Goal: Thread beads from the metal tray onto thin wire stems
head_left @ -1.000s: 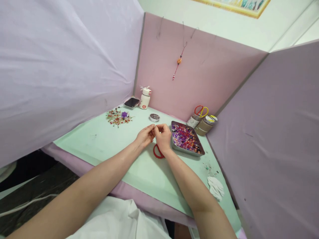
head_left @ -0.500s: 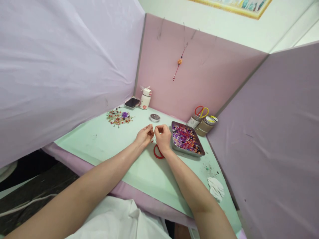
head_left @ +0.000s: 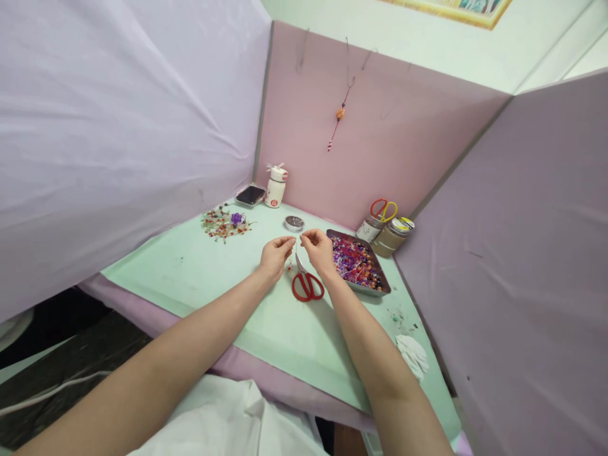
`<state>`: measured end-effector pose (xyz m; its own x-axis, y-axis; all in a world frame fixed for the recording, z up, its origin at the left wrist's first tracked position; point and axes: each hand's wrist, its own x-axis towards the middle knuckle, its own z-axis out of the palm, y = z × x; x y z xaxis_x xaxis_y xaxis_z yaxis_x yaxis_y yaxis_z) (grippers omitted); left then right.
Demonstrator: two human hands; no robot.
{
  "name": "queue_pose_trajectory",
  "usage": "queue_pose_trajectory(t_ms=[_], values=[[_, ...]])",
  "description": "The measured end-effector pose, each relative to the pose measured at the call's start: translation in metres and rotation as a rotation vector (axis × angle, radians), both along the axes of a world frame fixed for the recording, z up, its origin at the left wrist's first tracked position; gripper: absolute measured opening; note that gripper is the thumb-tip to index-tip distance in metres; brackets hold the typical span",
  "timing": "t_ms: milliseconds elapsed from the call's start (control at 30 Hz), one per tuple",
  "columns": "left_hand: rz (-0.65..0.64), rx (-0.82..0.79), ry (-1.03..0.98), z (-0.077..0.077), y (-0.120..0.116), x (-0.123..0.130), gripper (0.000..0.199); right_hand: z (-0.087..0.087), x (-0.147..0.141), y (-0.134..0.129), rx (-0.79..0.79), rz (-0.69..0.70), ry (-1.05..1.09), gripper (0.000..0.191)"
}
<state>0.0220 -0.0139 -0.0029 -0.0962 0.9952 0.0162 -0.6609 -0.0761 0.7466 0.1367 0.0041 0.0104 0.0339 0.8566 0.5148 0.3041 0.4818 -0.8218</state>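
My left hand (head_left: 275, 258) is closed in a pinch over the middle of the table, holding a thin thread (head_left: 297, 246) that I can barely make out. Close beside it, my right hand (head_left: 320, 251) pinches at the same thread, thumb against fingertips. A tiny red bead (head_left: 289, 268) shows just under the left fingers; whether it hangs on the thread is too small to tell. Below the hands lie red-handled scissors (head_left: 308, 287), blades pointing away from me. Right of the right hand is a metal tray (head_left: 365, 291) of purple, red and orange beads (head_left: 354, 259).
A small round tin (head_left: 294, 223) stands beyond the hands. At left lies a pile of beaded strands (head_left: 223, 227), with a phone (head_left: 250, 195) and white bottle (head_left: 275, 188) behind. Two jars (head_left: 393, 239), more scissors (head_left: 384, 209) and a white glove (head_left: 412, 356) are at right.
My right hand has shifted up and right, apart from the left one, uncovering the scissors. The fingertips of both hands now face each other across the thread.
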Motion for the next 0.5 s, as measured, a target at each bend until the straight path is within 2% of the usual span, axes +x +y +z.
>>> queue_pose_trajectory(t_ms=[133,267,367,433,500], values=[[-0.009,-0.008,-0.007,-0.001,0.0,0.0,0.015,0.004,-0.001,-0.002,0.048,-0.033,-0.068,0.015],[-0.051,-0.033,0.049,-0.005,0.002,0.0,0.016,0.005,0.013,0.0,0.107,-0.137,-0.427,0.013],[-0.104,-0.048,0.131,-0.011,0.003,0.001,0.016,-0.002,0.025,0.005,0.05,-0.151,-0.751,0.013],[-0.148,-0.051,0.179,-0.014,0.003,0.001,0.016,-0.005,0.03,0.008,0.009,-0.126,-0.878,0.015],[-0.184,-0.042,0.208,-0.016,0.003,0.0,0.017,-0.004,0.032,0.009,0.02,-0.101,-0.903,0.016]])
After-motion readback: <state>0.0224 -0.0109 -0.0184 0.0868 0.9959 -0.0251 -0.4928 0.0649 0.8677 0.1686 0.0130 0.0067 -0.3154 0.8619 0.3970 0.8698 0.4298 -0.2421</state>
